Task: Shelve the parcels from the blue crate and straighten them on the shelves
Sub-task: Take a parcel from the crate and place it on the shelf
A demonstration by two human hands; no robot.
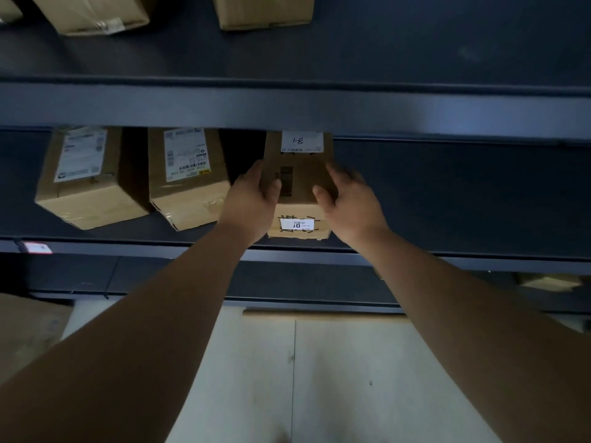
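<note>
At far left, on the front lip of the middle shelf (463,199), a small red-and-white tag (36,248). Below that, in the lower left corner, a brown surface too dim to name. Up on the top shelf (399,43), 2 brown boxes cut off by the frame edge: a taped parcel (92,11) at left and a plain parcel (265,9) nearer the middle. On the middle shelf, 3 boxes in a row. Leftmost, the left parcel (83,177), turned askew, with a white shipping label on its top face. Just beside it, across a dark gap, the middle parcel (188,183), also askew, labelled on top with a barcode showing. Then the right parcel (300,174), squarer to the shelf edge, at the front of the middle shelf with its far end under the top shelf's lip; fully set down or lifted a little, cannot tell. On its top a white sticker (302,141) with a handwritten mark like 81, on its near face a smaller front sticker (296,224). Clasped from 2 sides: left hand (252,199) on the left flank, fingers (256,166) curled round the edge, thumb laid over the top; right hand (351,199) on the right flank, fingers (343,175) bent round the right edge, thumb pressed on top, slightly blurred. Rightward, bare dark shelf. Farther right and lower, on the bottom shelf, part of a dim parcel (550,281). Underneath, pale floor (335,378) with a dark seam.
</note>
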